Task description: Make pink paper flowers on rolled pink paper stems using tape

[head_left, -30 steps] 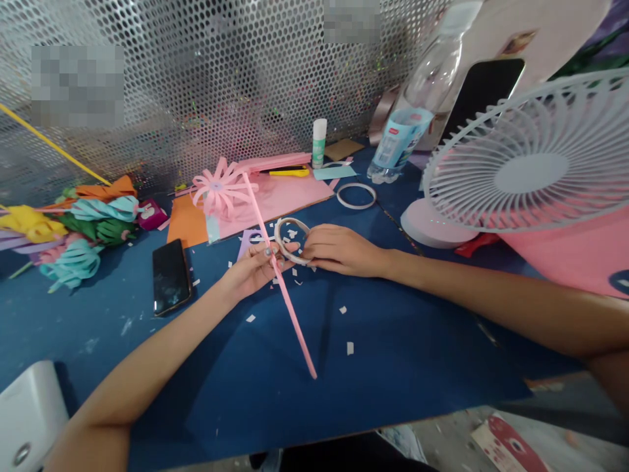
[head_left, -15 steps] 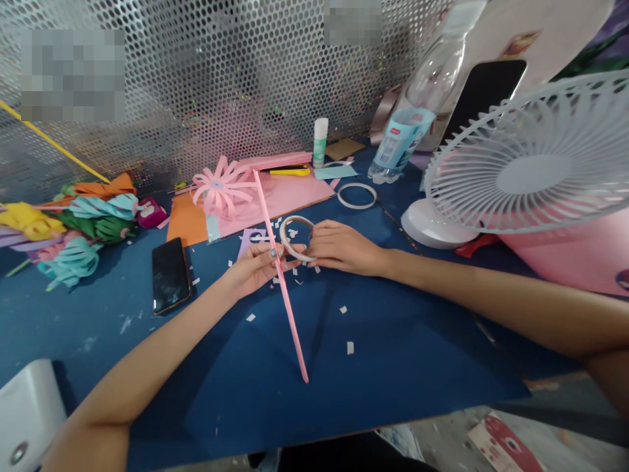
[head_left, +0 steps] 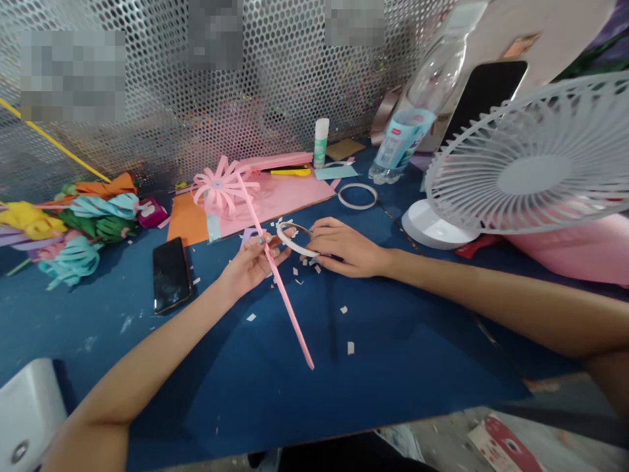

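Observation:
Between thumb and fingers, my left hand (head_left: 248,264) pinches a long thin pink stick (head_left: 289,308) that slants across the table. My right hand (head_left: 343,248) grips a roll of narrow white tape (head_left: 301,249), tilted, its near side by the left fingertips. Whether a strip of tape runs from the roll to the stick I cannot make out. Beneath both hands lie small white paper scraps (head_left: 295,271) and part of a purple paper piece (head_left: 249,235). Behind them a pink paper-strip flower (head_left: 219,186) rests on a pink sheet (head_left: 299,195).
A black phone (head_left: 171,275) lies left, beyond it several coloured paper flowers (head_left: 98,226). At the back stand a glue stick (head_left: 320,143), a yellow cutter (head_left: 291,172) lying flat, and a bottle (head_left: 405,141). Another ring-shaped roll (head_left: 357,206) and a white fan (head_left: 535,174) are to the right.
The tape roll has tipped flatter in my right hand. My left hand has shifted slightly left, and the pink stick's top end has swung left, its lower end a little up and right.

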`<state>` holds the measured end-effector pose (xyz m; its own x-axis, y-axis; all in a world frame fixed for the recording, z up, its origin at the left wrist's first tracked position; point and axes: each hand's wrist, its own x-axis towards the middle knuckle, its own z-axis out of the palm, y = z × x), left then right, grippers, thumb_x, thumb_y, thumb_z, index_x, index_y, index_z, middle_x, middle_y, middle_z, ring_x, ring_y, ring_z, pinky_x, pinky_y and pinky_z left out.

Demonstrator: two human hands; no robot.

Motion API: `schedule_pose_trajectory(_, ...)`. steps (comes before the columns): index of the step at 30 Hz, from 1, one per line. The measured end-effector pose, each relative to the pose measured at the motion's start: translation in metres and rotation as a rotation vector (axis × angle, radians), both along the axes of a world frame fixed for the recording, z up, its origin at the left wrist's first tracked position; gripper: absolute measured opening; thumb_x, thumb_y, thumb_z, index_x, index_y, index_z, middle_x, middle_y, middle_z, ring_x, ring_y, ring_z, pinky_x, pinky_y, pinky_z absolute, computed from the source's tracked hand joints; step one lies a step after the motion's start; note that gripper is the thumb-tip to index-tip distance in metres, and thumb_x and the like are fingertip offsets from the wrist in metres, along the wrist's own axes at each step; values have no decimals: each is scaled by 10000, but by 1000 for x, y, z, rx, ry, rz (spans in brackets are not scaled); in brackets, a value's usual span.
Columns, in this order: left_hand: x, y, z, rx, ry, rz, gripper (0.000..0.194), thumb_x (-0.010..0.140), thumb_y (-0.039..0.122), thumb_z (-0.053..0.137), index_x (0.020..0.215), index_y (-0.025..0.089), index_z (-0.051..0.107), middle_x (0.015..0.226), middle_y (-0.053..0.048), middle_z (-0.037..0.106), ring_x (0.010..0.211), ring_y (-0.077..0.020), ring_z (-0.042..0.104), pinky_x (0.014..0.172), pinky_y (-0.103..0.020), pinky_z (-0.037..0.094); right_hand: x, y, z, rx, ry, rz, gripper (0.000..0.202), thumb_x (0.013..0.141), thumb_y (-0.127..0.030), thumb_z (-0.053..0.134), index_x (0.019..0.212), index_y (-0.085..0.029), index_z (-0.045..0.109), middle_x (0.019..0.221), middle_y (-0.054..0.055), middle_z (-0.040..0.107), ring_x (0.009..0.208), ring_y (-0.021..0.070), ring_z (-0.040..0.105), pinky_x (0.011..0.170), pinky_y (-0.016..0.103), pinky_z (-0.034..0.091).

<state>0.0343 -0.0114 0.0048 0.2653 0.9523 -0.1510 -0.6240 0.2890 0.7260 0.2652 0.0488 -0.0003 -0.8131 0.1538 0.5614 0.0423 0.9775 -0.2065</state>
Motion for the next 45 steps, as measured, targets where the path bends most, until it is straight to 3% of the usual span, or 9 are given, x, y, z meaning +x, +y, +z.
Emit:
schedule_pose_trajectory(7,-1,1,-3,52,20,-84,232,629,231,883,689,158,671,684,18,681,591,-80,624,936,-335,551,0,-5,9,-336,0,98,385,1031,-351,287,950,-166,614,862,43,676,800,153,565,935,341,358)
schedule_pose_trajectory(11,-1,1,-3,52,50,-85,208,641,251,878,693,174,692,746,-1,715,669,-106,661,947,-351,545,-1,-6,6,-509,0,79,410,1040,-389,302,944,-162,630,852,41,672,836,152,586,915,318,355)
schedule_pose_trajectory(14,0,1,-3,77,58,-92,205,635,270,885,703,182,713,763,-11,731,705,-114,674,939,-331,548,-1,-8,3,-469,-20,-18,343,1028,-326,327,1007,-164,629,885,50,669,880,170,572,871,307,381)
schedule_pose_trajectory(19,4,0,0,133,75,-91,209,636,297,886,740,180,748,1017,-71,755,718,-94,675,906,-277,557,-1,-10,2,-319,26,-234,299,999,-255,326,977,-162,609,807,44,641,767,172,551,783,303,400)
schedule_pose_trajectory(23,9,-8,9,190,151,12,152,696,293,844,771,190,762,1117,-44,731,816,-107,690,920,-261,551,-2,-9,3,-410,18,-327,292,988,-248,327,940,-161,601,715,22,630,712,158,573,725,277,405)
schedule_pose_trajectory(30,18,-15,28,260,265,41,120,700,309,829,740,212,770,1265,-45,669,746,-116,688,885,-313,568,-4,-12,5,-592,-5,-290,280,989,-285,331,1070,-155,566,588,-33,595,552,117,578,631,230,414)
schedule_pose_trajectory(35,23,-15,24,190,271,20,147,693,305,832,697,182,753,1209,-73,696,812,-154,704,904,-335,560,-6,-13,3,-559,93,-261,252,1002,-288,323,883,-176,515,596,-37,555,518,93,510,601,224,397)
schedule_pose_trajectory(39,22,-16,23,168,288,5,132,708,287,819,716,173,753,1253,-85,673,984,-221,698,898,-327,556,-7,-13,0,-521,72,-272,212,993,-259,320,940,-171,505,654,-19,566,569,108,530,610,239,394)
schedule_pose_trajectory(45,21,-15,18,97,193,-7,125,691,249,832,765,182,759,1158,-70,716,1045,-210,682,918,-295,549,-6,-10,2,-469,89,-271,202,947,-213,325,942,-171,522,714,4,573,631,132,516,668,273,397)
